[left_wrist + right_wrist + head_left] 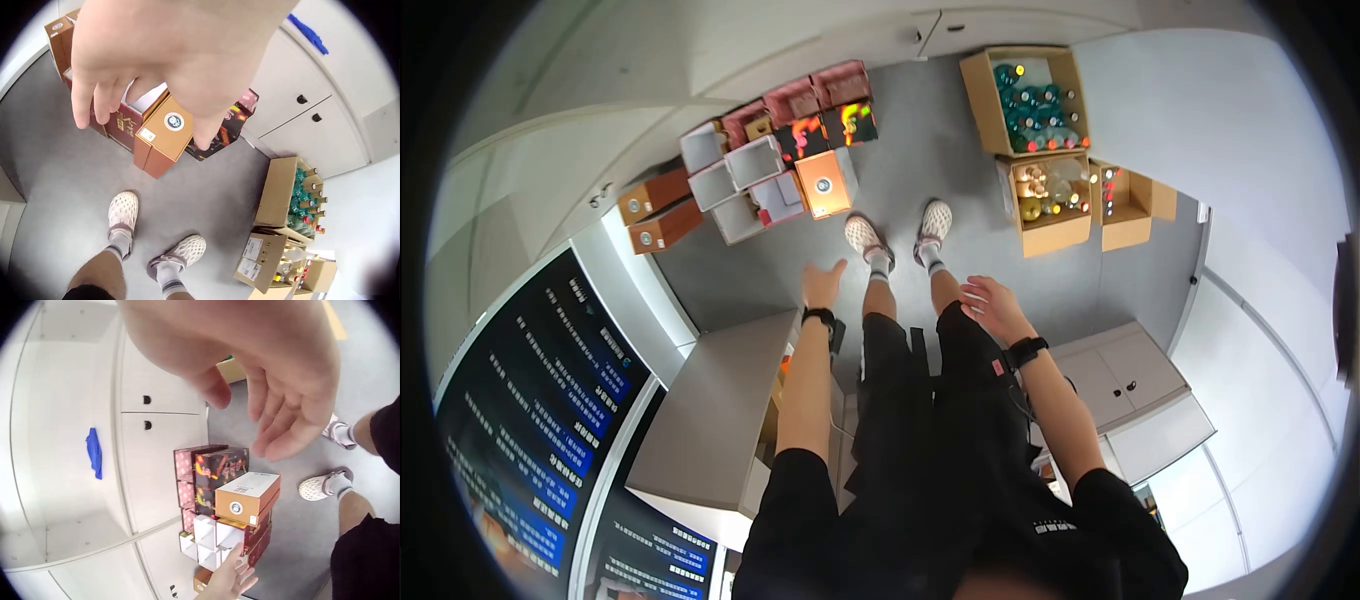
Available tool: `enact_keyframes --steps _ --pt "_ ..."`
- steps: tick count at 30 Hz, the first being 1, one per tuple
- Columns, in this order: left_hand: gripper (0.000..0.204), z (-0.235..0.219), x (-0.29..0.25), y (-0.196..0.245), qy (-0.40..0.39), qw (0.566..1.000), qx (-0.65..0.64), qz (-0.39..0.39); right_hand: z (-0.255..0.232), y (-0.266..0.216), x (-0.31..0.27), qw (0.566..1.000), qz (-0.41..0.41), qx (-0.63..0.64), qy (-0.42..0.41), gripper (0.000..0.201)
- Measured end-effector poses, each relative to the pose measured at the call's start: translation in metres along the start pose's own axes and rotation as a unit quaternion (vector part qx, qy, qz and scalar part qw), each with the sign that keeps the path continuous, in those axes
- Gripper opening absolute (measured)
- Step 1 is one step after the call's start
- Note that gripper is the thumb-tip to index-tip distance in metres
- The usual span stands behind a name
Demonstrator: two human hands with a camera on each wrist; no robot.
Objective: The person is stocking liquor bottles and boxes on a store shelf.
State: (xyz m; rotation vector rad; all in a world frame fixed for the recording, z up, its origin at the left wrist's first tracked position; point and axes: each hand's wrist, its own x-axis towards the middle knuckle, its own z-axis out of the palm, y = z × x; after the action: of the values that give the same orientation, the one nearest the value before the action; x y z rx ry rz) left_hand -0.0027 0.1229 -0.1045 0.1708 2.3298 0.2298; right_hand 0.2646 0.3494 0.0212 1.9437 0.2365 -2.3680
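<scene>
My left hand (822, 286) hangs in the air with nothing in it, thumb spread away from the fingers. Nearest to it is an orange box (824, 185) with a round label, at the front of a cluster of boxes on the floor. In the left wrist view the hand (156, 56) overlaps that cluster, hiding part of a dark red box (122, 128). My right hand (997, 305) is held before my right thigh, also holding nothing. Its fingers are loosely bent in the right wrist view, where the orange box (248, 495) shows below them.
Open white-lined boxes (755, 163), pink dotted boxes (840, 84) and black boxes with bright print (850, 124) stand against the cabinets. Across the floor, cardboard cartons (985, 105) hold green bottles (1030, 105) and other bottles. A grey cabinet (710, 400) stands at my left.
</scene>
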Motion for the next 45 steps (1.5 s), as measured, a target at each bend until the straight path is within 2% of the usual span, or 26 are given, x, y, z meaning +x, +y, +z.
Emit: enact_keyframes --steps 2,5,8,11,12,15,18,19,22,26,30,32,33,35,36,38,39,42,43,45 --pt "0.107 0.025 0.041 0.004 -0.011 1.0 0.011 -0.008 -0.016 0.022 0.018 0.999 0.014 0.04 0.012 0.033" --pt "0.117 0.07 0.097 0.002 0.014 0.999 0.048 -0.009 -0.027 0.055 0.023 0.996 0.033 0.077 0.03 0.035" --pt "0.129 0.083 0.124 0.025 -0.008 0.999 0.011 -0.047 -0.043 0.082 0.032 0.993 0.048 0.101 0.046 0.038" --pt "0.136 0.121 0.163 0.012 0.079 0.996 0.039 -0.027 -0.043 0.096 0.03 0.99 0.058 0.105 0.074 0.038" --pt "0.138 0.128 0.169 0.014 0.083 0.995 0.03 -0.054 -0.042 0.098 0.03 0.989 0.058 0.11 0.076 0.038" --pt "0.137 0.129 0.177 0.03 0.104 0.986 0.021 -0.126 -0.039 0.105 0.028 0.989 0.053 0.118 0.075 0.038" --pt "0.135 0.123 0.175 0.043 0.086 0.983 0.037 -0.158 -0.032 0.1 0.029 0.992 0.036 0.101 0.061 0.037" --pt "0.128 0.119 0.173 0.048 0.086 0.982 0.039 -0.164 -0.028 0.099 0.027 0.994 0.031 0.088 0.063 0.036" --pt "0.123 0.106 0.163 0.056 0.093 0.982 0.058 -0.155 -0.018 0.091 0.021 0.996 0.009 0.057 0.061 0.034" --pt "0.103 0.099 0.148 0.037 0.144 0.983 0.086 -0.076 -0.005 0.082 0.013 0.998 -0.01 0.018 0.062 0.029" --pt "0.093 0.049 0.098 0.031 0.01 0.998 0.053 0.045 0.0 0.078 0.008 0.998 -0.033 -0.031 0.037 0.028" --pt "0.083 0.023 0.059 0.026 0.02 0.983 0.038 0.179 0.006 0.069 0.002 0.996 -0.051 -0.067 0.02 0.033" --pt "0.085 0.007 0.038 0.028 -0.001 0.981 0.017 0.195 0.008 0.062 -0.002 0.99 -0.089 -0.113 0.005 0.04" --pt "0.087 -0.032 -0.005 0.04 -0.022 0.972 -0.003 0.234 0.017 0.044 -0.016 0.965 -0.166 -0.203 -0.026 0.054" --pt "0.088 -0.054 -0.028 0.049 -0.023 0.967 -0.001 0.255 0.023 0.033 -0.026 0.926 -0.224 -0.301 -0.027 0.062" --pt "0.09 -0.097 -0.073 0.065 -0.035 0.959 0.0 0.281 0.039 0.004 -0.052 0.811 -0.333 -0.482 -0.018 0.078" --pt "0.091 -0.119 -0.093 0.073 -0.044 0.957 -0.001 0.288 0.048 -0.011 -0.065 0.789 -0.348 -0.504 -0.046 0.088" --pt "0.097 -0.175 -0.142 0.098 -0.035 0.949 -0.01 0.313 0.067 -0.046 -0.09 0.725 -0.412 -0.542 -0.107 0.088" --pt "0.098 -0.191 -0.157 0.106 -0.03 0.947 -0.012 0.319 0.076 -0.056 -0.103 0.713 -0.417 -0.552 -0.114 0.091" --pt "0.102 -0.227 -0.189 0.128 -0.027 0.951 -0.025 0.308 0.094 -0.063 -0.132 0.675 -0.48 -0.554 -0.083 0.092"
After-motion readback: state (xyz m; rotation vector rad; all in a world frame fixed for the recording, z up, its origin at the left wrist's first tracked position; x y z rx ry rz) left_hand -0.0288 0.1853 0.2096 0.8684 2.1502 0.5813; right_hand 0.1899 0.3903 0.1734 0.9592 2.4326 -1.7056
